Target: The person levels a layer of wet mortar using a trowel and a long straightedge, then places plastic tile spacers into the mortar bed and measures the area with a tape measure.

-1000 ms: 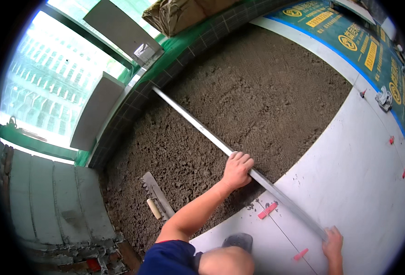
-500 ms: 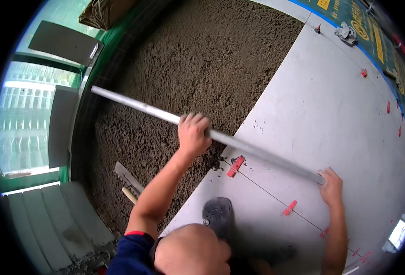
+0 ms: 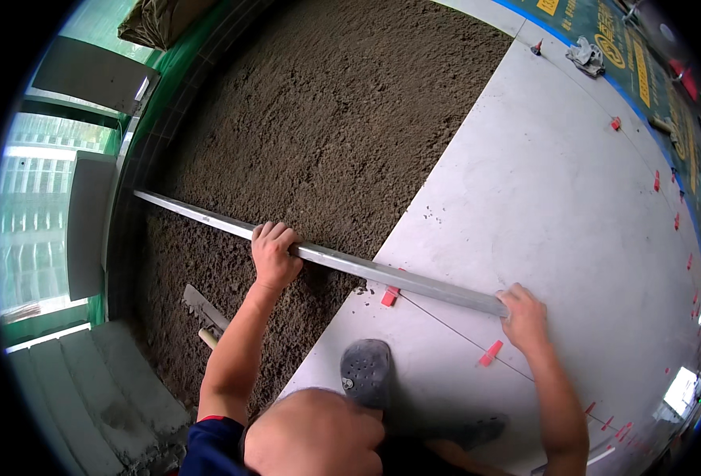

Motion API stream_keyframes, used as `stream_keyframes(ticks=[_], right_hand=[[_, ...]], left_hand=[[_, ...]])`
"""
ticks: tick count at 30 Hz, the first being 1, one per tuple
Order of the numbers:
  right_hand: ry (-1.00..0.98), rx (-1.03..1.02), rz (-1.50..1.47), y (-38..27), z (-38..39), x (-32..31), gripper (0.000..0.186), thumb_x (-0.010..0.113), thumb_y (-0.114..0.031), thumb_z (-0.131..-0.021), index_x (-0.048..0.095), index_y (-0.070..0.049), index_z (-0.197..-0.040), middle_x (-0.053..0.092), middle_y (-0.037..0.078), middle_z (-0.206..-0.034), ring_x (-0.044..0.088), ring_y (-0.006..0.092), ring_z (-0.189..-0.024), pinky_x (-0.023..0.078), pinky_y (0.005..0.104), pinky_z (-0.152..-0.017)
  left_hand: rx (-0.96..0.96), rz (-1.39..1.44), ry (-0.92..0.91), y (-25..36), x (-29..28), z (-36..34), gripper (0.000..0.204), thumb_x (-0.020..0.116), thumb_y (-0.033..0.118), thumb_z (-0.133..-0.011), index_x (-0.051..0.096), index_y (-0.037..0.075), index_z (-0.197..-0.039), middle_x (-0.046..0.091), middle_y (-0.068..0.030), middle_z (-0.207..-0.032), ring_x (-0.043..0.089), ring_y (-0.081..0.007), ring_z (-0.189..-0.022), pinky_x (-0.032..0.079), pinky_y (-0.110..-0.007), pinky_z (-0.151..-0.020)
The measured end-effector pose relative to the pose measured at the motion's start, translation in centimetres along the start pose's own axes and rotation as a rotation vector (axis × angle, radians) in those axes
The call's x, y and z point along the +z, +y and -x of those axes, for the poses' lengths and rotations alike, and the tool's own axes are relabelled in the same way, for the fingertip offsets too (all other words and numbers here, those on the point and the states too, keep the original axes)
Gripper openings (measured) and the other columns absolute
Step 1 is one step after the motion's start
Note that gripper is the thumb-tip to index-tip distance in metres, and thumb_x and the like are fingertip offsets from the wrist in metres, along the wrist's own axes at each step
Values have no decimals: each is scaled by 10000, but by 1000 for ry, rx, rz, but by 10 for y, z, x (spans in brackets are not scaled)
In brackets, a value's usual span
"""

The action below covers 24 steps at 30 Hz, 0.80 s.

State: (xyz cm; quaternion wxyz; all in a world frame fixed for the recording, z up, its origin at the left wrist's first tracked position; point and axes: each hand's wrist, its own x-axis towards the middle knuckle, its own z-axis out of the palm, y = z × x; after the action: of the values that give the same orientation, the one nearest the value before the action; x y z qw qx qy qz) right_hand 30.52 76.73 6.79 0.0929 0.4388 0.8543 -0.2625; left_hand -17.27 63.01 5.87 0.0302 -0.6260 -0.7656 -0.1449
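A long silver metal straightedge bar [image 3: 342, 259] runs slantwise from the far left wall to the right. My left hand [image 3: 275, 252] is wrapped round it near its middle, over the mortar. At its right end, over the tiles, my right hand [image 3: 522, 316] grips it. Beneath the bar's left part lies brown, crumbly mortar bed [image 3: 327, 119]. Its right part crosses the large pale floor tiles [image 3: 517, 182]. A trowel [image 3: 206, 308] with a pale handle rests on the mortar left of my left forearm.
Red levelling wedges [image 3: 491, 353] stand along the tile joints; one is partly behind the bar. My grey clog [image 3: 366, 371] is on the tile near the mortar's edge. Green-printed floor covering [image 3: 636, 71] lies at far right, with a crumpled rag [image 3: 585, 57]. Grey boards [image 3: 93, 226] line the left wall.
The bar has moved toward me and to the left, with both hands still round it. The mortar strip it passed looks smoother.
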Motion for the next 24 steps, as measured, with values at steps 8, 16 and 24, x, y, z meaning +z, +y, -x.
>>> stream_keyframes(ticks=[8,16,24], right_hand=[[-103,35,-63,15,-13,-81,486,799,-158,-763,661,-109,-1227,682,118,-1100,658,358,-1032,531,428,-902],[-424,-435,-570,-101,-33,-129,943,749,-195,-746,313,-59,-1571,497,233,-1465,504,324,-1348,387,382,-1125],[-376,-534,-1005,-169,1,-65,929,706,-112,-726,300,15,-1551,542,145,-1353,532,256,-1261,362,380,-1146]], left_hand=[[157,63,214,90,-47,-60,208,656,-10,-582,616,136,-725,546,-12,-725,556,-251,-749,405,-374,-734],[309,-62,570,149,-157,-70,329,651,-27,-598,719,112,-887,662,-68,-1005,625,-278,-1059,387,-523,-1115],[-311,488,92,182,-163,104,778,804,254,-794,443,8,-1438,499,-233,-1434,455,-420,-1357,355,-493,-1156]])
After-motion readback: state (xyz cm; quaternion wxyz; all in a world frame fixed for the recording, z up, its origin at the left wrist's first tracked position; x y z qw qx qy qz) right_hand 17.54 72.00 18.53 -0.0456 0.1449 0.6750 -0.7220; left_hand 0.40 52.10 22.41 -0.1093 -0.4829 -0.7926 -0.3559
